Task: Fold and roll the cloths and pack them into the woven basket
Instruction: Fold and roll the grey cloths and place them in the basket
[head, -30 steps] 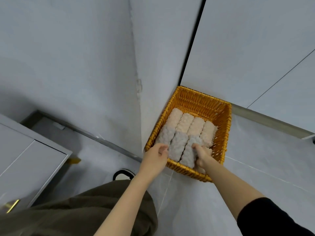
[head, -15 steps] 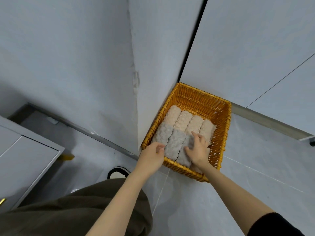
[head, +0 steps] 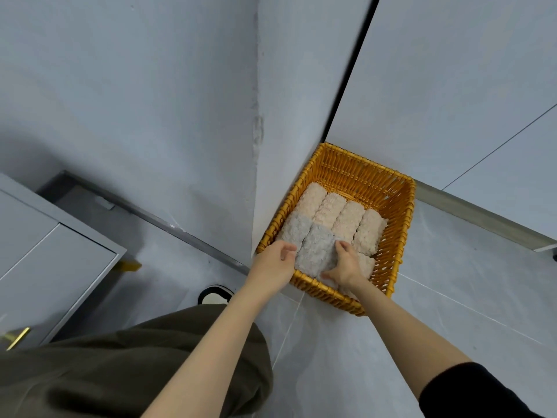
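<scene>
Pink and grey rolls (head: 331, 218) lie packed side by side in the basket (head: 404, 236), which sits on the floor (head: 452, 297) in a wall corner. The right hand (head: 346, 265) curls round a near grey roll (head: 333, 259). The left hand (head: 272, 263) touches the leftmost roll (head: 294, 230) with bent fingers, though I cannot tell whether it grips.

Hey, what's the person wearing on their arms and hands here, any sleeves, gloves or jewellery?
No gloves, rings or watch show on the left hand or the right hand. A black sleeve covers the right arm at the frame's lower corner, leaving the forearm uncovered. The left arm shows no sleeve up to the frame's edge. An olive-brown garment lies beside it.
</scene>
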### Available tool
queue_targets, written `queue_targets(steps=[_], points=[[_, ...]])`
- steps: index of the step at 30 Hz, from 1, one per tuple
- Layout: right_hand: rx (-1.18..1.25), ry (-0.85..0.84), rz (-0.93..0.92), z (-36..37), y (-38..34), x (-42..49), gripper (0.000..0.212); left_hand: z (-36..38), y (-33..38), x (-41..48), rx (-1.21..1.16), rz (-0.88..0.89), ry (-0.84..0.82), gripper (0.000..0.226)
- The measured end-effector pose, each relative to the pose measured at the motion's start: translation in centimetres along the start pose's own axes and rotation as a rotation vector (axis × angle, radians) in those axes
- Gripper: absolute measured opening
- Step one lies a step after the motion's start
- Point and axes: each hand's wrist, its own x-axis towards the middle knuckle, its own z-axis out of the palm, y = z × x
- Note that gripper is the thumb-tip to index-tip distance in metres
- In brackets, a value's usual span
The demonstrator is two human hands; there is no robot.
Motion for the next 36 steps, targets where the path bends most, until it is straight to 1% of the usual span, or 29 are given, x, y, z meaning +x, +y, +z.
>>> queue_targets(steps=[2, 5, 8, 11, 14, 21, 26, 31, 36], points=[[0.021, 0.018, -0.023, -1.0, -0.5, -0.8, 0.095, -0.2, 0.4, -0.4, -0.018, 0.0, -0.001, 0.028], [0.059, 0.098, -0.127, -3.0, -1.7, -2.9, 0.07, -0.7, 1.0, -1.2, -0.031, 0.002, 0.007, 0.027], [0.145, 0.149, -0.214, -5.4, -3.4, -5.5, 0.054, -1.3, 2.1, -2.0, -0.081, 0.012, 0.026, 0.026], [0.234, 0.114, -0.301, -7.8, -5.1, -8.6, 0.037, -2.2, 3.6, -3.5, -0.204, 0.002, 0.074, 0.024], [0.233, 0.063, -0.424, -10.2, -7.3, -12.1, 0.026, -3.5, 5.4, -5.7, -0.314, 0.017, 0.121, 0.018], [0.221, 0.02, -0.707, -14.1, -13.5, -19.8, 0.026, -8.3, 8.0, -11.2, -0.372, 0.145, 0.241, 0.02], [0.234, 0.005, -0.817, -15.0, -19.0, -23.7, 0.024, -13.6, 8.6, -16.5, -0.4, 0.198, 0.373, 0.026], [0.241, -0.031, -0.978, -13.9, -26.5, -26.8, 0.025, -20.5, 8.8, -22.4, -0.412, 0.27, 0.559, 0.023], [0.231, -0.055, -1.113, -12.4, -34.6, -29.2, 0.025, -26.9, 7.9, -28.4, -0.438, 0.29, 0.745, 0.022]])
